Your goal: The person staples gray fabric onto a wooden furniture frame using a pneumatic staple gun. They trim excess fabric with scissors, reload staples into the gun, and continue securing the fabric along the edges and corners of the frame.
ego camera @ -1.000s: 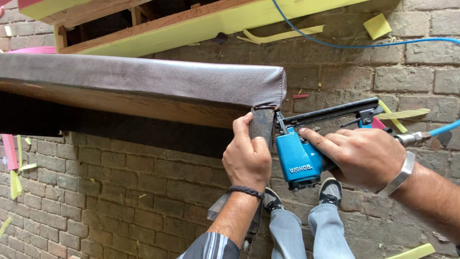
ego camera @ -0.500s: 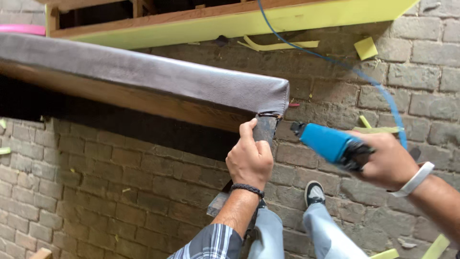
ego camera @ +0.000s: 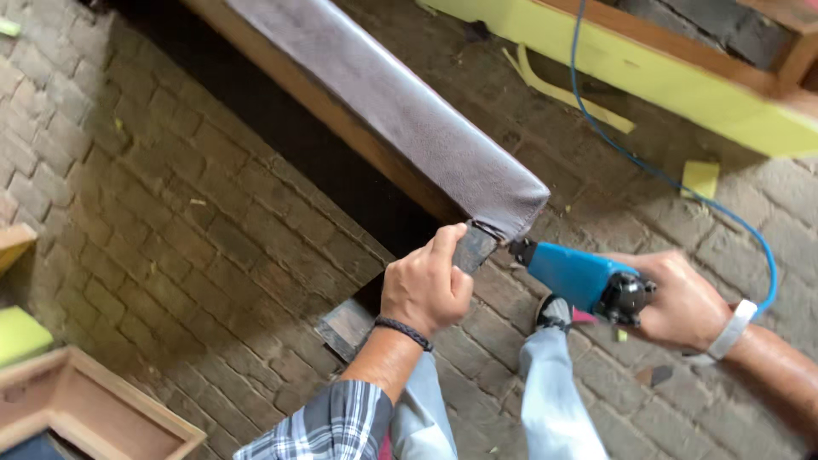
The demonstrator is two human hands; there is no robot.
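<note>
Fingers (ego camera: pixel 445 247) of the left hand (ego camera: pixel 423 290) pinch the loose flap (ego camera: pixel 473 247) of grey-brown covering pulled over the corner of the upholstered wooden frame (ego camera: pixel 400 111), apparently to keep it taut for fastening. At three o'clock from the flap, the right hand (ego camera: pixel 682 298) is wrapped tight around a blue pneumatic staple gun (ego camera: pixel 575 277), nose just beside the corner. Its blue air hose (ego camera: pixel 648 170) runs toward one o'clock, over the brick floor (ego camera: pixel 170 221), past a yellow foam-covered frame (ego camera: pixel 648 68).

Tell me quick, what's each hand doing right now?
Left hand: closed, pinching the grey fabric flap at the padded panel's corner.
Right hand: closed around the blue staple gun.
</note>
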